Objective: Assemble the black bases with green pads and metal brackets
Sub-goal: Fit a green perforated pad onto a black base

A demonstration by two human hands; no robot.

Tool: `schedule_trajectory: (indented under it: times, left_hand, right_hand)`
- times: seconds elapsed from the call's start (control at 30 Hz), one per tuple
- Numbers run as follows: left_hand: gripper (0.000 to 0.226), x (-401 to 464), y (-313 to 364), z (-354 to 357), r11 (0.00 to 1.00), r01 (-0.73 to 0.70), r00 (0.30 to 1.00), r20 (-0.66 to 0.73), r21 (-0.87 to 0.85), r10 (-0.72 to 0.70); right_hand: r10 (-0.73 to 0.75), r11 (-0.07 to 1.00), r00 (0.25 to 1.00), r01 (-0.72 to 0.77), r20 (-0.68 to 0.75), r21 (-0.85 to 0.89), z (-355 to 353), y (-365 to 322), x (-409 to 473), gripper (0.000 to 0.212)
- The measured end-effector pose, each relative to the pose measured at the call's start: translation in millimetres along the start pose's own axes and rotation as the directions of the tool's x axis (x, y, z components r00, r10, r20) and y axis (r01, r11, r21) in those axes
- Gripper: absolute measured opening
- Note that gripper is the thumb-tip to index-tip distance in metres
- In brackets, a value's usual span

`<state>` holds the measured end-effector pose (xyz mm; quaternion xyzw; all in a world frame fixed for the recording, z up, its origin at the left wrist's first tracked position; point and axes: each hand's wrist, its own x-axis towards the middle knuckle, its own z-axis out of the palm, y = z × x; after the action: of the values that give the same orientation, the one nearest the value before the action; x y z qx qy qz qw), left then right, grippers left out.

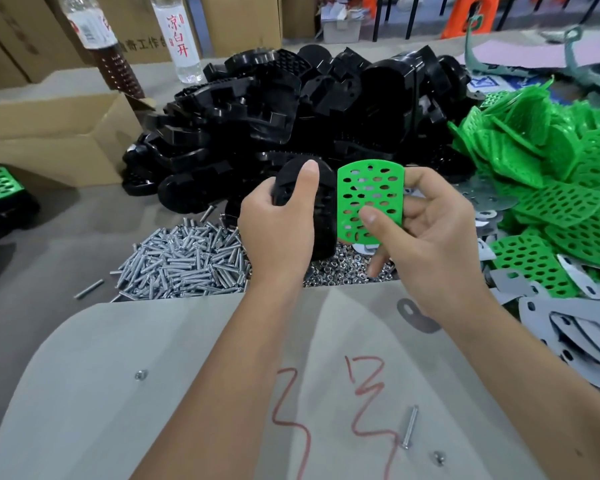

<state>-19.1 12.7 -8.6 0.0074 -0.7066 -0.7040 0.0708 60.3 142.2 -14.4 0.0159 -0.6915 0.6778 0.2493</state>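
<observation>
My left hand (278, 223) grips a black base (323, 209), thumb across its top face, above the table's middle. Right beside it, my right hand (430, 233) pinches a green perforated pad (369, 195) between thumb and fingers, held upright and almost touching the base's right edge. A big heap of black bases (291, 116) lies behind both hands. Loose green pads (551, 188) are piled at the right. Flat grey metal brackets (575, 337) lie at the lower right, some under the pads.
A pile of silver bolts (184, 258) and a patch of nuts (343, 268) lie under the hands. One loose bolt (409, 427) rests on the grey board (187, 375) in front. A cardboard box (56, 136), two bottles (181, 36) and an assembled unit (0, 188) stand left.
</observation>
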Motion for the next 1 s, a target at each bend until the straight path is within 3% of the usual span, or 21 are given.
schedule_trajectory:
  times: [0.23,0.33,0.43,0.5,0.7,1.0]
  left_hand:
    - [0.046,-2.2,0.5,2.5,0.992,0.005,1.0,-0.024,-0.125,-0.008]
    - [0.053,-0.7,-3.9,3.4,0.997,-0.014,0.999,-0.034,-0.07,0.012]
    - [0.031,1.1,-5.3,2.0,0.996,0.006,0.999,-0.046,-0.084,-0.01]
    - [0.018,1.4,-3.1,1.3,0.989,0.062,0.998,-0.016,-0.132,-0.064]
    - [0.031,-0.4,2.6,0.8,0.948,0.154,0.988,0.015,-0.279,-0.156]
    - [0.015,-2.0,2.9,-1.2,0.928,0.167,0.985,0.09,-0.332,-0.145]
  right_hand:
    - [-0.041,0.999,0.999,0.04,-0.027,-0.03,-1.0,1.1,1.0,0.032]
    - [-0.059,0.998,0.997,0.058,-0.04,-0.024,-2.9,2.4,1.8,0.036]
    - [-0.064,0.998,0.997,0.063,-0.05,-0.019,-4.1,4.2,3.5,0.038]
    - [-0.063,0.998,0.993,0.063,-0.097,-0.006,-4.3,5.1,4.4,0.034]
    - [-0.1,0.99,0.945,0.063,-0.31,-0.127,-13.6,13.3,7.8,0.02]
    - [-0.088,0.996,0.98,0.082,-0.177,-0.039,-5.5,9.5,5.4,0.027]
